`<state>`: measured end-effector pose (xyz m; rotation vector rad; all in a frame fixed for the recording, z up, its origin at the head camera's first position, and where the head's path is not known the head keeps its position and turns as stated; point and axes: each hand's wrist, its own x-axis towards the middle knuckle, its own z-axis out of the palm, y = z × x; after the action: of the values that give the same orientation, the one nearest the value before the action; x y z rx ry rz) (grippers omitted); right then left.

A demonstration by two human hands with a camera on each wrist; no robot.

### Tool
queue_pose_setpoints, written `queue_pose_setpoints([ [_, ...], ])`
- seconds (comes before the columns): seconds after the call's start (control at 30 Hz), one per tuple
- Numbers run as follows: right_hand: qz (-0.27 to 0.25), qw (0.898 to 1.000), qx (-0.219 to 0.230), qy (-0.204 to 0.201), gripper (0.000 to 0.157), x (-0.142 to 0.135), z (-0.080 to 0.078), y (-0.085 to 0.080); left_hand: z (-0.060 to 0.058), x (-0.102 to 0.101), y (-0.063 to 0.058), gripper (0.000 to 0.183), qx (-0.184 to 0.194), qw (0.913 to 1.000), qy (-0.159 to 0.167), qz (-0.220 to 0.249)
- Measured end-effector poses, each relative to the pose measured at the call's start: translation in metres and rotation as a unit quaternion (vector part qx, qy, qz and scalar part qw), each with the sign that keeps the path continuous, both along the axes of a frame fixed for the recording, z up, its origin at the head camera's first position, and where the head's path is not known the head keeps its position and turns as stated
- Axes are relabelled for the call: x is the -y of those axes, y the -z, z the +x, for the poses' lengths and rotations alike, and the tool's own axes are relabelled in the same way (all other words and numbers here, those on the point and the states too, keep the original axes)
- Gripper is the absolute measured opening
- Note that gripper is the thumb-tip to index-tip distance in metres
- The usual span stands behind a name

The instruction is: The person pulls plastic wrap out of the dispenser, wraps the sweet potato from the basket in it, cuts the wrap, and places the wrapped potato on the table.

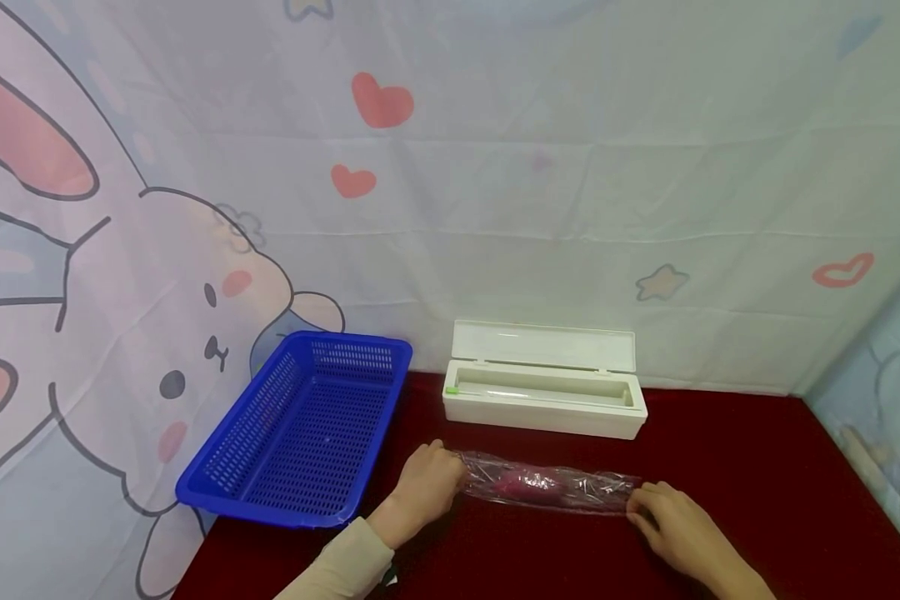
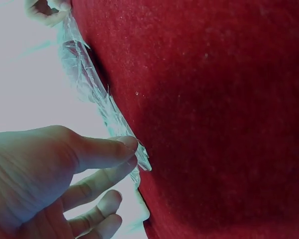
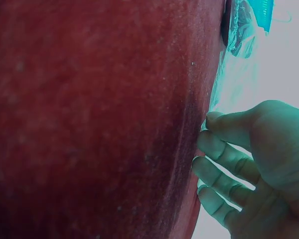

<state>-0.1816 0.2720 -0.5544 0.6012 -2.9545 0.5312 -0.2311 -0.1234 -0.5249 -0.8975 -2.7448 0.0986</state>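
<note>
A pinkish-red, rounded object (image 1: 528, 482), its kind unclear under the glare, lies wrapped in clear plastic film (image 1: 596, 490) on the dark red cloth. The film's left end is pinched between the thumb and index finger of my left hand (image 1: 429, 483); the left wrist view shows this hand (image 2: 65, 174) with its other fingers loosely bent. At the opposite end, my right hand (image 1: 671, 521) pinches the film with thumb and forefinger. In the right wrist view the fingertips of that hand (image 3: 254, 154) are close to the cloth, and the film stretches away from them.
Behind the film stands a white lidded box (image 1: 543, 421), its lid raised, with a pale roll or bar and a green tab inside. A blue perforated plastic basket (image 1: 292, 518) sits at the left. A printed curtain (image 1: 525, 208) hangs along the back of the red-covered table (image 1: 735, 467).
</note>
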Motion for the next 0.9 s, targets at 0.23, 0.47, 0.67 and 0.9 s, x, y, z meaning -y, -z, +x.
queue_pose_setpoints([
  [0.23, -0.003, 1.000, 0.016, 0.019, 0.017, 0.0023, -0.0039, -0.0014, -0.0013, -0.0036, 0.0002, 0.020, 0.014, 0.9997, -0.022, 0.000],
  [0.47, -0.002, 0.999, 0.024, 0.035, 0.018, 0.0031, -0.0048, -0.0013, -0.0013, -0.0044, 0.0013, 0.031, 0.008, 0.9995, -0.025, 0.015],
  [0.67, 0.002, 0.998, 0.050, 0.048, 0.016, 0.0044, -0.0062, -0.0023, -0.0003, -0.0039, 0.0017, 0.031, 0.014, 0.9992, -0.029, 0.023],
  [0.9, 0.000, 0.997, 0.059, 0.054, 0.016, 0.0042, -0.0078, -0.0031, -0.0004, -0.0014, 0.0018, 0.027, 0.017, 0.9991, -0.030, 0.024],
])
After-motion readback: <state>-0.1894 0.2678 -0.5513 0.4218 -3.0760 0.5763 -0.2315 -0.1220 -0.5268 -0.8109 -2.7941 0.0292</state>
